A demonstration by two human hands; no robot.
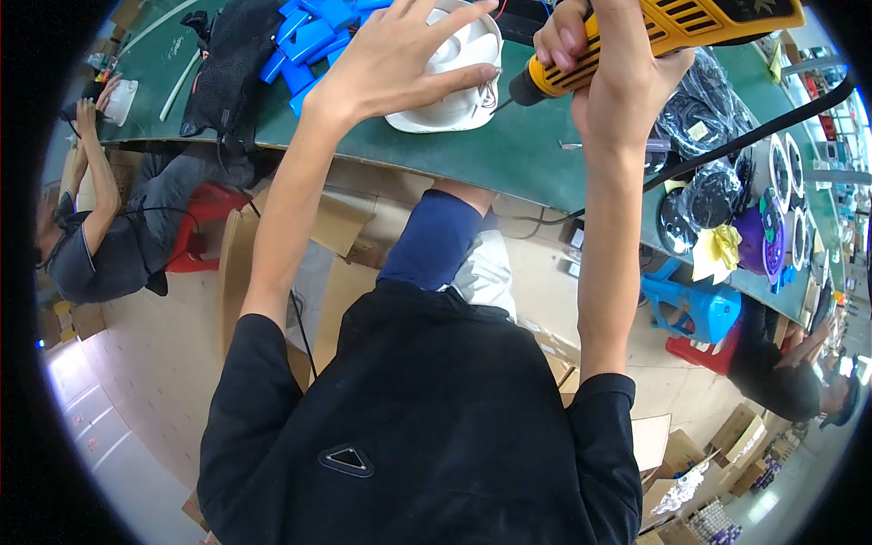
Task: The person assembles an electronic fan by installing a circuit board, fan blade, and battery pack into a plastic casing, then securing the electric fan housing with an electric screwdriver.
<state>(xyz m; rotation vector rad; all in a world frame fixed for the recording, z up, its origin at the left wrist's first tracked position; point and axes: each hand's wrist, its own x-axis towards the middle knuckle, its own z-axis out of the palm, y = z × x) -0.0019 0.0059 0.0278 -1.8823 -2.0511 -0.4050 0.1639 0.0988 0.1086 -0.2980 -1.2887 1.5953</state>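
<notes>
One drill (pixel 683 25), one blue stool (pixel 713 312)

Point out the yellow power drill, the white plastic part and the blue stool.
Yellow power drill (pixel 674 33): head view, on its vented body.
White plastic part (pixel 438 118): head view, on its near edge.
Blue stool (pixel 716 313): head view, on its broad solid face.

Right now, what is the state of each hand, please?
Left hand: open, spread over the white plastic part.
Right hand: closed, holding the yellow power tool.

Black short-sleeved shirt (pixel 454 409) with triangular badge (pixel 347 460)
</notes>
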